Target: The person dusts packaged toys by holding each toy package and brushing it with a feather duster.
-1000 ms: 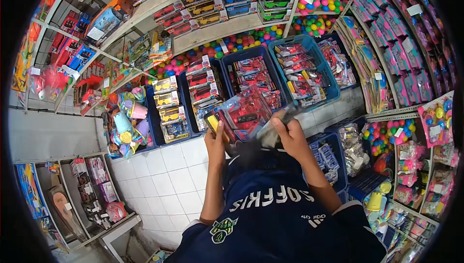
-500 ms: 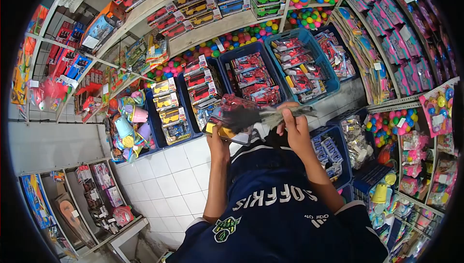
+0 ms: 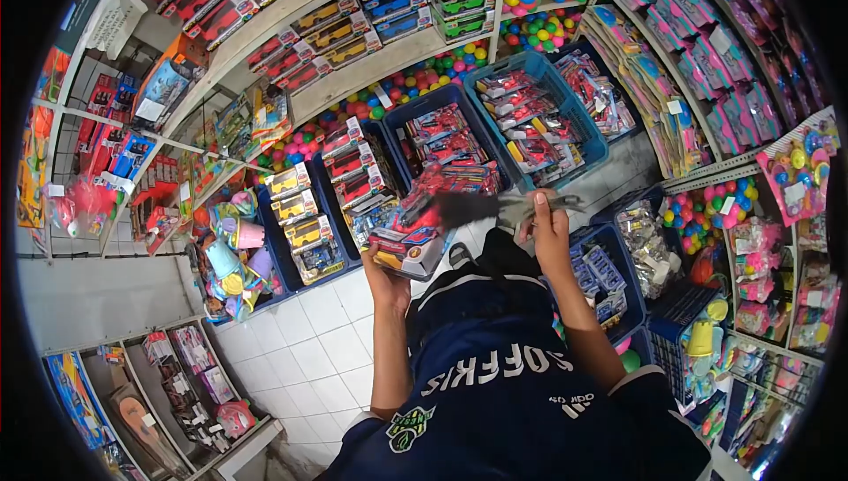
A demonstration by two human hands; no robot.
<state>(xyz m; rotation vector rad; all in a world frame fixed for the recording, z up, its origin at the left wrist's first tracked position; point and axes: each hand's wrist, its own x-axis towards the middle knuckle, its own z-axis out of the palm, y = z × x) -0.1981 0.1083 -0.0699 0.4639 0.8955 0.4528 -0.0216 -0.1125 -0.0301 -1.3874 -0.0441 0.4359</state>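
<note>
Here's the left hand [image 3: 386, 285], fingers closed on the lower end of a boxed toy [image 3: 415, 235], red showing in its packaging, box tipped up in front of the body. And over on the other side the right hand [image 3: 548, 235] has a firm pinch on a dark-headed tool [image 3: 468, 208], a brush or duster by the look of it, though the blur makes it hard to say which. The dark head reaches across toward the box's upper right side; whether it actually touches, I can't tell from here! Behind the pair sit the dark blue bin [image 3: 395, 123] of red packs and the teal crate [image 3: 585, 119], with the white tiled floor [image 3: 309, 322] below. To do this well, I'd say: left grip snug at the edge, no squeezing that might dent the card, box angled so the face meets the tool squarely. Light, even strokes in one direction, wrist loose, thumb clear of the path, and mind those corners, where a rough pass could snag the packaging
</note>
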